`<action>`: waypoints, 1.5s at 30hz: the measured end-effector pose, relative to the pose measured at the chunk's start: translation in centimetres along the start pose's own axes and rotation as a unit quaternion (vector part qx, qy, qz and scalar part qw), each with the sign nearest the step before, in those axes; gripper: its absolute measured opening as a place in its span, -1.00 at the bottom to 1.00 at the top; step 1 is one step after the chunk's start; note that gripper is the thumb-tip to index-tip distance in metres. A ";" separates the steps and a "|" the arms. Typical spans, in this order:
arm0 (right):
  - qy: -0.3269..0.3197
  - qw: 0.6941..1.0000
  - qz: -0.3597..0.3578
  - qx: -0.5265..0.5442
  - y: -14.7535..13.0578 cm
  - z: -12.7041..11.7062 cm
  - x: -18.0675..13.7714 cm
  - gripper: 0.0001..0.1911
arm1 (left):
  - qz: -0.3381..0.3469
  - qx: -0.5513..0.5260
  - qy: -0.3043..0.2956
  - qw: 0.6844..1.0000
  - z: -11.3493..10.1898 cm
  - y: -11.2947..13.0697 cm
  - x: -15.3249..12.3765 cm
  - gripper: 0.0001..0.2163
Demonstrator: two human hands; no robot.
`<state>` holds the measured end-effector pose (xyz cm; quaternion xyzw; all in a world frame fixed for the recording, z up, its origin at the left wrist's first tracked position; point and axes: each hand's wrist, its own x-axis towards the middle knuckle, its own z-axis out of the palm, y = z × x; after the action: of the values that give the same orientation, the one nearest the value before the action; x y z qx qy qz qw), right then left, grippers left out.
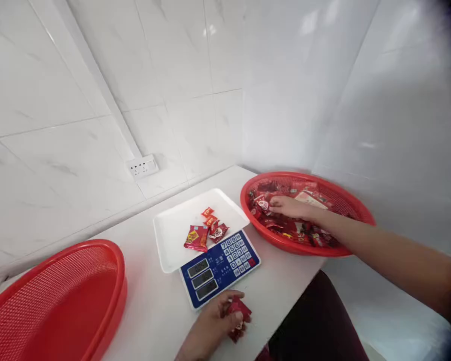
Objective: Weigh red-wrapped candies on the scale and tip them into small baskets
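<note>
My left hand [216, 321] is closed around red snack packets [240, 313] at the table's front edge, just in front of the scale's keypad panel [220, 268]. Over to the right, my right hand [287, 206] reaches into a red basket [355, 205] full of red packets, its fingers pinched at a red packet with a white label [262, 203]. On the scale's white tray [173, 240] lie several red packets, among them a larger one with a yellow patch [196, 237] and a dark red one with a white label [218, 232]. The display digits are too faint to read.
Another red basket [118, 291] stands at the left, its visible inside bare. The white table [143, 301] runs along a tiled wall, with a power socket [143, 166] above it. A pale card [311, 199] lies among the packets in the right basket.
</note>
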<state>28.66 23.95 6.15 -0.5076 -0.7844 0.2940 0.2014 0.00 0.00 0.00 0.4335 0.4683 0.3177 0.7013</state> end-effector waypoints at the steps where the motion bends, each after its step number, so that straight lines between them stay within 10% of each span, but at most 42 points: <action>1: -0.002 1.000 0.001 0.004 0.0 -0.1 0.0 -0.68 | -0.002 0.000 0.001 1.000 0.1 0.0 -0.1 -0.45; 12: 0.083 0.995 0.021 0.045 -2.5 -0.5 0.1 -0.71 | -0.030 -0.051 -0.002 0.998 0.7 0.5 -0.4 -0.43; 26: -0.028 0.994 -0.101 0.005 -12.5 5.6 0.2 -0.70 | -0.020 -0.059 -0.015 0.998 0.2 0.0 -0.4 -0.41; 35: -0.035 0.980 -0.183 -0.069 -12.0 5.7 -6.1 -0.61 | -0.033 -0.063 -0.055 0.996 0.1 0.2 -0.4 -0.42; 45: -0.204 0.971 -0.027 0.121 -8.6 14.2 -14.2 -0.67 | -0.068 -0.019 -0.086 0.994 0.3 0.3 -0.4 -0.55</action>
<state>19.83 4.62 1.08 -0.3874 -0.7808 0.4787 0.1051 0.08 -0.29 0.50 0.4126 0.4287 0.2401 0.7671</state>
